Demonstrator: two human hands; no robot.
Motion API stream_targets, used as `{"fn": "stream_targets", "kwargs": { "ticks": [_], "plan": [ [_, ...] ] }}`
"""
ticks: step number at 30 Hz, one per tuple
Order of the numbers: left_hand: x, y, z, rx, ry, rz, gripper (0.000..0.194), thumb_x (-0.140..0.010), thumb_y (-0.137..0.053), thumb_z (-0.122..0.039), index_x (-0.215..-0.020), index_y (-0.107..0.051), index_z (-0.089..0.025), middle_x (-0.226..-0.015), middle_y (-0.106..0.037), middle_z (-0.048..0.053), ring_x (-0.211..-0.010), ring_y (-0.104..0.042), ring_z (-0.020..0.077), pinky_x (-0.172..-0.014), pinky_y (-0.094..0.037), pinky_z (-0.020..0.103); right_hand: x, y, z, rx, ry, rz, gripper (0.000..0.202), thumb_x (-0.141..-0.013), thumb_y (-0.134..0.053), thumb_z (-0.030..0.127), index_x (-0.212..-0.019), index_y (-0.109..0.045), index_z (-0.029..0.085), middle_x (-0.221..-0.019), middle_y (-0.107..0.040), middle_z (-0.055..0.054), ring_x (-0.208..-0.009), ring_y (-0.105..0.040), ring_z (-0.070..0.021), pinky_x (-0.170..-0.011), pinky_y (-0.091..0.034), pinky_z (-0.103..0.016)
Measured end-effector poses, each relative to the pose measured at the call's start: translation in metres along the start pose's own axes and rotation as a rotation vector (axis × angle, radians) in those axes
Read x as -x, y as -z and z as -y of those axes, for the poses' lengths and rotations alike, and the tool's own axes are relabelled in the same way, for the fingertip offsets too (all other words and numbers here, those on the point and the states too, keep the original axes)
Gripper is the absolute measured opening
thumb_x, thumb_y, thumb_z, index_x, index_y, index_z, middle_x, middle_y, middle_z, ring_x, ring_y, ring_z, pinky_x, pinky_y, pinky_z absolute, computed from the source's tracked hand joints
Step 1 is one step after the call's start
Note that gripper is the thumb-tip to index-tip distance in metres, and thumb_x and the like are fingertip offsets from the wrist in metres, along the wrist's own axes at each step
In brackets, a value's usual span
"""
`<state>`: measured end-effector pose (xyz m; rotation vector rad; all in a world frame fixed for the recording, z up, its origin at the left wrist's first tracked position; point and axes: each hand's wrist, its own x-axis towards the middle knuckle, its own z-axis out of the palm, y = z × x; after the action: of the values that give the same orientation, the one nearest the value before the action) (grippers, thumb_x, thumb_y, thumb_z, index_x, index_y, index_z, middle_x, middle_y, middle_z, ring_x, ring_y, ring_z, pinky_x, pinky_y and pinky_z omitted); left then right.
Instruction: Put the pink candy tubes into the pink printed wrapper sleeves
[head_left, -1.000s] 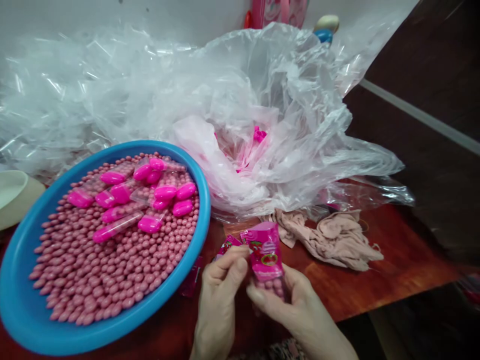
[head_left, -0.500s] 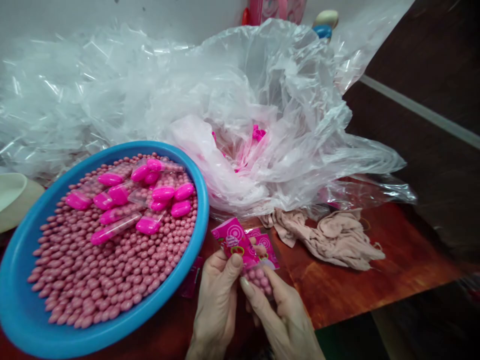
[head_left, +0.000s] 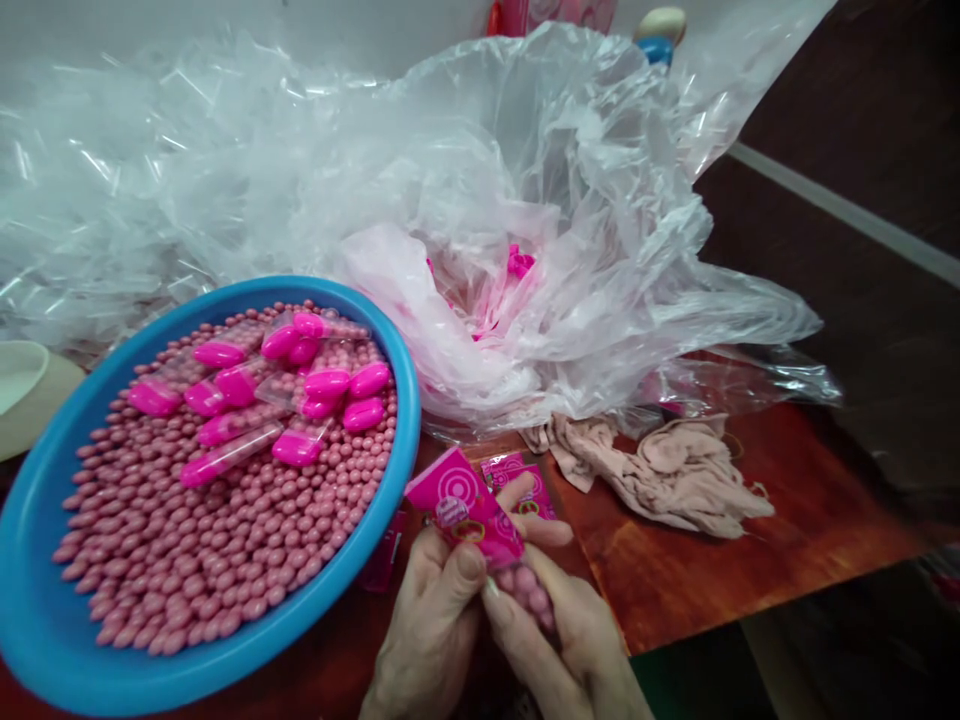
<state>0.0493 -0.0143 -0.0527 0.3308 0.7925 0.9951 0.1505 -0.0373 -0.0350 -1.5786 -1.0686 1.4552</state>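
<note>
My left hand [head_left: 431, 625] is closed, thumb and fingers pinching the lower left edge of a folded pink printed card [head_left: 454, 500]. Just below the card's lower edge sits a small clear packet of pink candy balls [head_left: 531, 592], gripped between the thumb and fingers of my right hand [head_left: 574, 645]. Two right fingers stretch out behind the card. Card and packet meet at my fingertips; whether they are joined is hidden. More pink printed cards [head_left: 534, 482] lie on the table just behind my hands.
A blue basin [head_left: 409, 400] at left holds pink candy balls and several clear tubes with bright pink caps [head_left: 298, 448]. A big clear plastic bag [head_left: 600, 300] with pink pieces spreads behind. A beige cloth [head_left: 667, 470] lies right, and a white bowl [head_left: 45, 400] stands far left.
The card has tilted and moved slightly left and nearer me. Two right fingers now extend farther out behind it. Both hands have shifted slightly, keeping their grip.
</note>
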Motion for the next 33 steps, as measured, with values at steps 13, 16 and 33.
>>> {"fn": "stream_targets", "kwargs": {
  "ticks": [13, 16, 33],
  "plan": [
    [0.007, -0.012, -0.007, -0.049, -0.052, -0.268, 0.022, -0.079, -0.067, -0.03, -0.097, -0.071, -0.019, -0.095, -0.076, 0.009, -0.101, -0.064, 0.0249, -0.09, -0.048, 0.037, -0.014, 0.0, 0.009, -0.194, 0.038, 0.149, 0.03, -0.084, -0.056, 0.05, -0.074, -0.062, 0.022, -0.061, -0.051, 0.001, -0.055, -0.046, -0.0134, -0.052, -0.039, -0.025],
    [0.011, -0.009, -0.004, -0.059, -0.066, -0.276, 0.021, -0.078, -0.067, -0.029, -0.096, -0.07, -0.018, -0.1, -0.075, 0.009, -0.105, -0.063, 0.0257, -0.092, -0.047, 0.039, -0.016, 0.002, -0.002, -0.173, 0.098, 0.179, 0.026, -0.084, -0.057, 0.047, -0.093, -0.068, 0.025, -0.059, -0.059, 0.001, -0.052, -0.053, -0.015, -0.05, -0.041, -0.026],
    [0.036, 0.008, -0.016, -0.404, -0.492, -0.439, 0.042, -0.075, -0.071, -0.033, -0.116, -0.063, -0.031, -0.116, -0.07, 0.003, -0.111, -0.061, 0.0237, -0.094, -0.049, 0.03, -0.014, 0.041, 0.013, -0.105, -0.026, 0.276, 0.019, -0.077, -0.065, 0.037, -0.066, -0.065, 0.021, -0.06, -0.046, 0.002, -0.055, -0.038, -0.0131, -0.05, -0.036, -0.023]
  ]
}}
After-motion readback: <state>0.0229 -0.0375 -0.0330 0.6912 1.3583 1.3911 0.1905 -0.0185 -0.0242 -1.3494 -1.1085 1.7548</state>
